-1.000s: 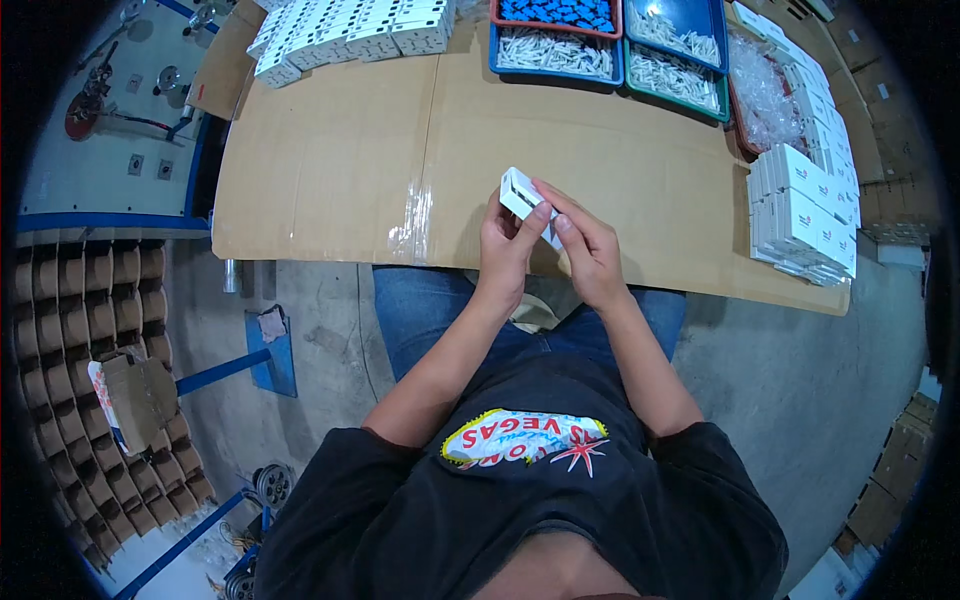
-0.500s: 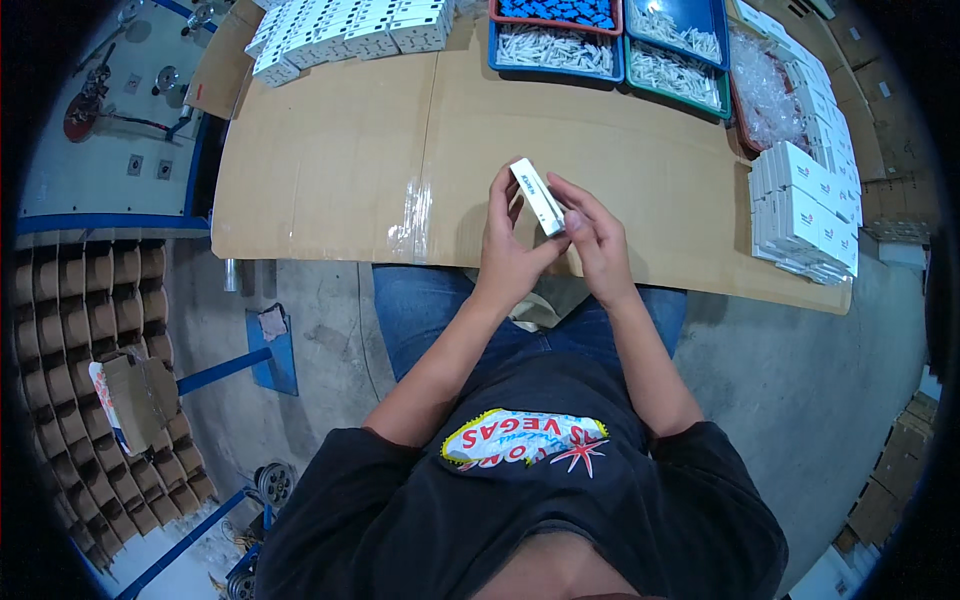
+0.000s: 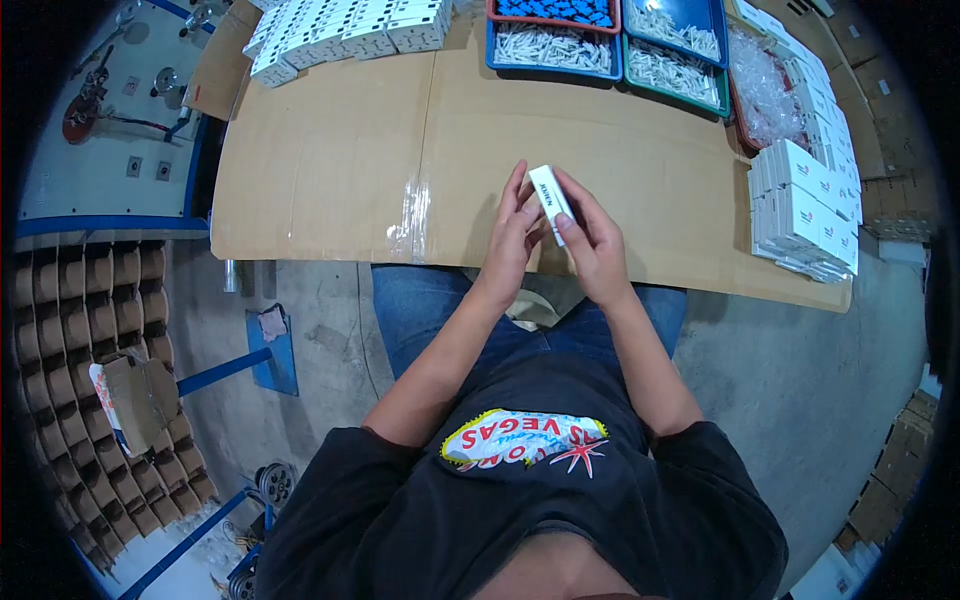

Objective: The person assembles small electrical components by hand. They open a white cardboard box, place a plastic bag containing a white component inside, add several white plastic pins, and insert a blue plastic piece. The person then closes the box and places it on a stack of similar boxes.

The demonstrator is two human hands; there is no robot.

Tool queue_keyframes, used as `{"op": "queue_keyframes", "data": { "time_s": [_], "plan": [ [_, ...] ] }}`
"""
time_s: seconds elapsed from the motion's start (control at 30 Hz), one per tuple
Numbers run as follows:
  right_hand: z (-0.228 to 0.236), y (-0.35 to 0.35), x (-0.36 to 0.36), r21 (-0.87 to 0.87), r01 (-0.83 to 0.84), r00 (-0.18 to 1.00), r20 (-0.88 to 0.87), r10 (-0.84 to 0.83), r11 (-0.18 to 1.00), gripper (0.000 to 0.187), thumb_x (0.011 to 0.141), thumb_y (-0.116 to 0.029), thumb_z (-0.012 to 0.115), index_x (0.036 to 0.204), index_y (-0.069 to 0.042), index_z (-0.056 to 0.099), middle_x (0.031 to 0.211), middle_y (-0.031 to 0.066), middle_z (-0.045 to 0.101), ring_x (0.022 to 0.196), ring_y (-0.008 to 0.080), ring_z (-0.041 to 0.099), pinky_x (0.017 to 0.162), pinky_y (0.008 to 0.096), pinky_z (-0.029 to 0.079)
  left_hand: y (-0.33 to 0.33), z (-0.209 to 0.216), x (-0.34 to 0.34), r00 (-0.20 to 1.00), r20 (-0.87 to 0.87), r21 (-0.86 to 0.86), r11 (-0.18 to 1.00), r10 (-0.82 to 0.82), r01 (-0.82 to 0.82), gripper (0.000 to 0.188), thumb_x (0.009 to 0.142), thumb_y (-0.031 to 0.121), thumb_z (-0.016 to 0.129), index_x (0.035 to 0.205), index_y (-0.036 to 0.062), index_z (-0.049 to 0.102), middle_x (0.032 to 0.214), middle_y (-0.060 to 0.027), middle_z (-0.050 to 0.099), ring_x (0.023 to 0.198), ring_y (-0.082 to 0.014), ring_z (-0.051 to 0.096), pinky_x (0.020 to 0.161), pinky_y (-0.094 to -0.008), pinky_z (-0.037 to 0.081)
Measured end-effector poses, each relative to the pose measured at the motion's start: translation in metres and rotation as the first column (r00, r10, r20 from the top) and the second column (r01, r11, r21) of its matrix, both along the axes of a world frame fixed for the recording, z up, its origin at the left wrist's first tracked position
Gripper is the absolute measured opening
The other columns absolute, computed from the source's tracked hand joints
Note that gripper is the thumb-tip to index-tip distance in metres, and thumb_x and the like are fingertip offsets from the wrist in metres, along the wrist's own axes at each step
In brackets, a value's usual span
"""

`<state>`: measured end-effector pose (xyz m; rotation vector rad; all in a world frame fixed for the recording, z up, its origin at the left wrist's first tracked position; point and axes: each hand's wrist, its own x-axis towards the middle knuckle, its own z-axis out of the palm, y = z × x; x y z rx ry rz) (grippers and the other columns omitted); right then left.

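Note:
A small white box point(image 3: 549, 200) with dark print on its narrow side is held above the near edge of the cardboard-covered table. My right hand point(image 3: 598, 245) is closed around its right side, thumb pressed on the printed face and fingers behind. Close by on the left, my left hand point(image 3: 509, 240) has its fingers apart and pointing up. Its fingertips come near the box's left side; whether they touch it I cannot tell. The box's back is hidden.
Flattened cardboard point(image 3: 330, 170) covers the table. Rows of white boxes point(image 3: 370, 35) stand far left. Far right are a blue tray point(image 3: 553, 72) and a green tray point(image 3: 680, 98) of small white pieces, clear plastic bags point(image 3: 768, 90), and stacked white boxes point(image 3: 805, 215).
The white box has shifted slightly right and turned more upright. My left thumb has come off its lower end, and the left fingers have loosened from it. My right thumb now lies across its face.

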<state>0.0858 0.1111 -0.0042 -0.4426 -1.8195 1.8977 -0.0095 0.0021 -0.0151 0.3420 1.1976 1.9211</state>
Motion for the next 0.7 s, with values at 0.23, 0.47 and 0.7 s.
{"op": "queue_keyframes", "data": {
  "time_s": [0.23, 0.47, 0.7],
  "plan": [
    [0.006, -0.007, -0.004, 0.410, -0.009, 1.000, 0.024, -0.001, 0.912, 0.059, 0.093, -0.015, 0.071, 0.147, -0.002, 0.051, 0.155, 0.0225, 0.046, 0.145, 0.0349, 0.045, 0.118, 0.0430, 0.037, 0.002, 0.012, 0.004, 0.999, 0.011, -0.013, 0.999, 0.030, -0.030, 0.062, 0.111, 0.040, 0.042, 0.163, 0.0112, 0.024, 0.136, -0.0078, 0.053, 0.119, -0.0151, 0.053, 0.103, -0.0297, 0.044],
    [0.010, -0.012, -0.003, 0.454, -0.006, 1.000, 0.009, 0.002, 0.891, 0.058, 0.099, -0.016, 0.064, 0.150, 0.003, 0.045, 0.156, 0.0243, 0.045, 0.144, 0.0372, 0.046, 0.116, 0.0424, 0.039, 0.003, 0.013, 0.004, 0.997, -0.037, 0.025, 0.998, 0.062, -0.061, 0.063, 0.110, 0.035, 0.049, 0.162, 0.0066, 0.028, 0.140, -0.0079, 0.052, 0.120, -0.0126, 0.052, 0.103, -0.0289, 0.043],
    [-0.001, -0.018, -0.005, 0.556, 0.042, 0.999, -0.044, -0.022, 0.830, 0.049, 0.106, -0.013, 0.045, 0.153, 0.002, 0.042, 0.150, 0.0231, 0.052, 0.129, 0.0357, 0.060, 0.106, 0.0391, 0.046, 0.000, 0.000, 0.005, 0.966, -0.244, -0.021, 0.995, 0.088, -0.095, 0.060, 0.110, 0.033, 0.050, 0.157, -0.0004, 0.034, 0.147, -0.0089, 0.050, 0.125, -0.0125, 0.050, 0.107, -0.0288, 0.040]
  ]
}}
